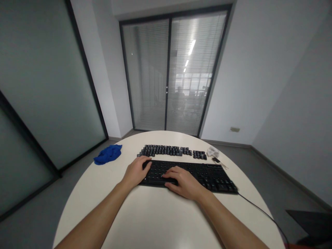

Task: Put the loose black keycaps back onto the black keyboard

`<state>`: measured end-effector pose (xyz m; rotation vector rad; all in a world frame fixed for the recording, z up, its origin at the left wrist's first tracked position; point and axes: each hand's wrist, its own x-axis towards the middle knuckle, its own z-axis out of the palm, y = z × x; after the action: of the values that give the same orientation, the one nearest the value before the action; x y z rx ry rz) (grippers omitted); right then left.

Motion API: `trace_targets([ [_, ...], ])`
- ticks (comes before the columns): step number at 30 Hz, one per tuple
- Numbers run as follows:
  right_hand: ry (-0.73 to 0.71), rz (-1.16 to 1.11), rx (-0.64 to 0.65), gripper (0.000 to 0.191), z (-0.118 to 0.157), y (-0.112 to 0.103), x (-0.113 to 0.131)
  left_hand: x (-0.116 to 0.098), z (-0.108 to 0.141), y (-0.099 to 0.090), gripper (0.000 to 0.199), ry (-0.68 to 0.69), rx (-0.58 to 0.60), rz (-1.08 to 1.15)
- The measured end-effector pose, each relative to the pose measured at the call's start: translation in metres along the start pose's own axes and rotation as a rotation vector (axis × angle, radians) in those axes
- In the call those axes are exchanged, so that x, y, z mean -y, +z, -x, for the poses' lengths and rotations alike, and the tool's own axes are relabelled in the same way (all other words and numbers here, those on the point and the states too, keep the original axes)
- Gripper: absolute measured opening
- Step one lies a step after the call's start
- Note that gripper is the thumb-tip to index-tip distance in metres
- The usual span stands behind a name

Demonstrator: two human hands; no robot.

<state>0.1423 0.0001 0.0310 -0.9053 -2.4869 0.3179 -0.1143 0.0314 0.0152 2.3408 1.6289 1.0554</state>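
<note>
Left hand, right hand — on black keyboard

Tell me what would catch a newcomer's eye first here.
Probably the bright blue cloth, crumpled near the left edge of the pale round table, the strongest colour in view. Next come the rows of loose black keycaps laid out just beyond the black keyboard. Two bare hands are on that keyboard: the left hand at its left end, the right hand nearer its middle.

Dim light; streaky glare on glass (edges stretched); keycaps seemingly soft.
</note>
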Motion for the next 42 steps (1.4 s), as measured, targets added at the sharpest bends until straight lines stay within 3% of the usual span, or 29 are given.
trace_targets([
  [9,-0.007,0.004,-0.009,0.029,0.001,0.002,-0.003,-0.002,-0.02,0.002,0.028,-0.092,0.047,-0.164],
  [21,-0.011,-0.008,-0.017,0.029,0.001,0.001,-0.002,0.01,-0.07,0.008,0.031,0.06,0.255,-0.399],
  [33,0.006,-0.015,-0.014,0.029,0.001,-0.001,-0.001,0.006,-0.081,0.017,0.023,0.116,0.329,-0.414],
  [42,0.009,-0.024,-0.005,0.029,0.001,0.0,-0.002,-0.007,-0.074,0.016,0.023,0.098,0.261,-0.296],
])
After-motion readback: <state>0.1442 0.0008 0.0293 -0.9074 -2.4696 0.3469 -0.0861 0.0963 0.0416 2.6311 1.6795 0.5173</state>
